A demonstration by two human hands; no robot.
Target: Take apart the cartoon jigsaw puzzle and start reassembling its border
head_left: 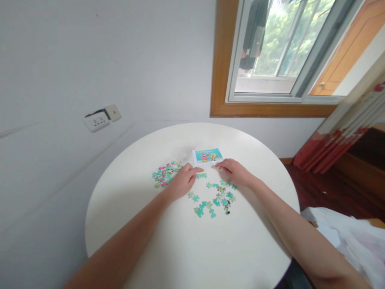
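Observation:
My left hand (184,179) rests low over the table, index finger stretched to the right and the others partly curled. Just below that fingertip lies a short strip of teal puzzle pieces (202,176). Opposite it, my right hand (234,170) reaches left with its index finger extended; no piece shows clearly in its fingers. Between and beyond both hands lies a picture card (208,156) with pink and yellow cartoon figures on teal. A heap of loose puzzle pieces (165,174) sits left of my left hand, partly covered by it. Nearer me, scattered puzzle pieces (224,196) form a loose arc.
The round white table (192,249) stands near a wall with a socket (98,121). A wood-framed window (270,108) is behind it. On the right are a red and cream curtain (326,140) and a white bag-like bundle (345,237).

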